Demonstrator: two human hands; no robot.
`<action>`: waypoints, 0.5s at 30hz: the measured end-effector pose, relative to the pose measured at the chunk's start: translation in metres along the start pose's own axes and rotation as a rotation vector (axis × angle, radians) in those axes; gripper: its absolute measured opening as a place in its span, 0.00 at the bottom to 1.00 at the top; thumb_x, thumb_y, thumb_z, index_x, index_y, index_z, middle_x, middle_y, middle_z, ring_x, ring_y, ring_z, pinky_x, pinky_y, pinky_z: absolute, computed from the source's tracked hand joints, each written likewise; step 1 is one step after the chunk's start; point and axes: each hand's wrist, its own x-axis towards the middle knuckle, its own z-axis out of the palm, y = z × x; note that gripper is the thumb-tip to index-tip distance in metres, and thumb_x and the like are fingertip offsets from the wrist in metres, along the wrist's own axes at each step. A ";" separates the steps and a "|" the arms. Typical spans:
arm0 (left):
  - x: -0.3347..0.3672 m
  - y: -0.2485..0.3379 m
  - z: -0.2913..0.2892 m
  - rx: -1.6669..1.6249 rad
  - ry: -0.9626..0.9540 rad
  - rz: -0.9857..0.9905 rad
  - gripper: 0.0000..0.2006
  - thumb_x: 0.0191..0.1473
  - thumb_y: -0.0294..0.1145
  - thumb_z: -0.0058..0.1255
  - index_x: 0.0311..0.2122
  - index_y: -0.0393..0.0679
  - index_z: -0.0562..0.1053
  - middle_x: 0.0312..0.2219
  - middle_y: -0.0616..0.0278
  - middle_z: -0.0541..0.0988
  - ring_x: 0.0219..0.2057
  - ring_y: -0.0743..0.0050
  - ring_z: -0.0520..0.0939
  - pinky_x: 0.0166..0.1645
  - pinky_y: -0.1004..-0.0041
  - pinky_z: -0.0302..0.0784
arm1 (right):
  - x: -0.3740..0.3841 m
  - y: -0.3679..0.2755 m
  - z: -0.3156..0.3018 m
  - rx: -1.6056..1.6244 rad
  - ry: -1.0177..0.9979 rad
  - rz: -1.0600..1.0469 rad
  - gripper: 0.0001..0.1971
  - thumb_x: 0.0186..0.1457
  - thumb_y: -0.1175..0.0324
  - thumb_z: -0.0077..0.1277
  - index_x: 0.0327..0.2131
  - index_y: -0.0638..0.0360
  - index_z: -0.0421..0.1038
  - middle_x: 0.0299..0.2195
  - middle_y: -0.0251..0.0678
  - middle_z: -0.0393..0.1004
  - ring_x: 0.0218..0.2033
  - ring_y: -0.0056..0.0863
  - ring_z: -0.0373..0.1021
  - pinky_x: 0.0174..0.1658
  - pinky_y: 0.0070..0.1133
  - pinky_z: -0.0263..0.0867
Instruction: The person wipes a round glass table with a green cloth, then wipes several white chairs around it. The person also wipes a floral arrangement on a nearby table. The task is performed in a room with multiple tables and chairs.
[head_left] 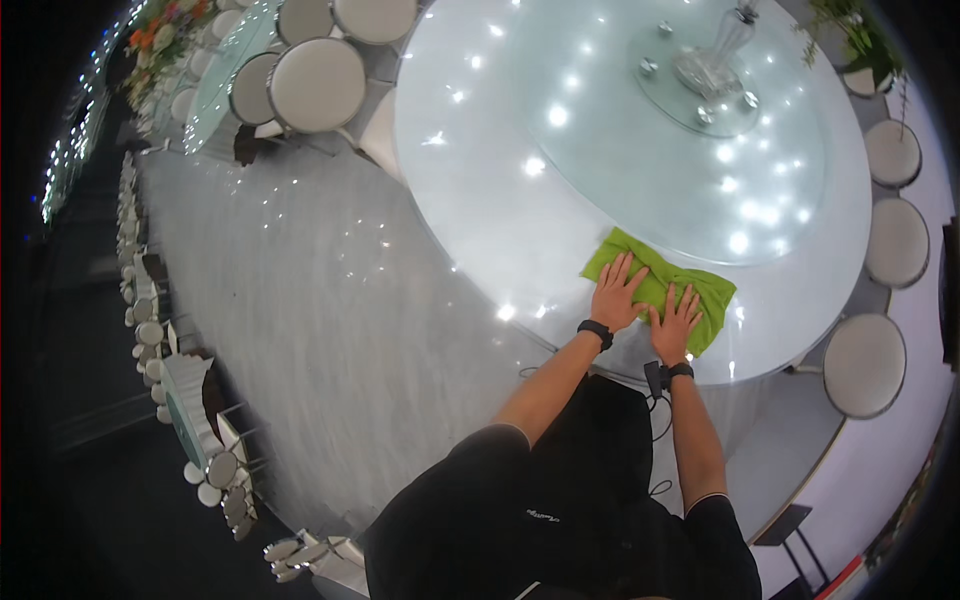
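Note:
A bright green cloth (705,290) lies spread and slightly rumpled near the front edge of a large round white table (470,215). My left hand (617,297) rests flat on the cloth's left half, fingers stretched out. Beside it, my right hand (675,325) presses on the cloth's near middle, its fingers extended too. Both palms face down and neither hand grips the fabric. Just beyond the cloth is the edge of a round glass turntable (620,150).
A clear glass stand (712,72) with small glass pieces around it stands on the turntable. Round-backed white chairs (865,365) line the right side; more chairs (318,85) surround another table at upper left. Shiny grey floor (320,330) stretches left.

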 end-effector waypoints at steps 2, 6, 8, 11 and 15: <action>0.016 -0.007 -0.003 0.008 -0.028 -0.009 0.45 0.51 0.55 0.66 0.72 0.57 0.62 0.75 0.48 0.51 0.76 0.45 0.47 0.76 0.44 0.46 | 0.023 0.005 -0.005 0.005 -0.052 -0.026 0.44 0.62 0.40 0.53 0.76 0.45 0.49 0.78 0.49 0.33 0.77 0.58 0.30 0.73 0.59 0.27; 0.011 0.003 -0.005 0.077 -0.090 -0.084 0.46 0.54 0.57 0.64 0.74 0.58 0.58 0.75 0.47 0.49 0.76 0.44 0.47 0.76 0.44 0.44 | 0.037 0.008 -0.023 -0.005 -0.097 -0.117 0.45 0.62 0.41 0.53 0.76 0.45 0.48 0.78 0.49 0.34 0.77 0.58 0.31 0.73 0.59 0.28; -0.002 0.007 0.003 0.047 -0.037 -0.133 0.46 0.56 0.57 0.62 0.75 0.59 0.56 0.75 0.46 0.48 0.76 0.43 0.47 0.76 0.43 0.43 | 0.040 0.006 -0.028 -0.001 -0.098 -0.179 0.46 0.62 0.41 0.53 0.76 0.46 0.47 0.78 0.49 0.35 0.77 0.57 0.31 0.73 0.58 0.28; -0.038 0.028 0.031 0.094 0.067 -0.248 0.49 0.55 0.57 0.62 0.77 0.60 0.51 0.76 0.48 0.45 0.77 0.45 0.44 0.77 0.47 0.41 | 0.026 0.024 -0.036 -0.002 -0.131 -0.297 0.47 0.61 0.41 0.55 0.76 0.46 0.47 0.78 0.49 0.35 0.77 0.57 0.32 0.73 0.57 0.28; -0.103 0.062 0.047 0.104 0.091 -0.323 0.49 0.55 0.57 0.62 0.77 0.60 0.50 0.77 0.48 0.44 0.77 0.46 0.44 0.77 0.48 0.41 | -0.017 0.044 -0.045 -0.008 -0.200 -0.415 0.47 0.58 0.44 0.58 0.76 0.46 0.50 0.78 0.49 0.38 0.77 0.56 0.32 0.74 0.55 0.28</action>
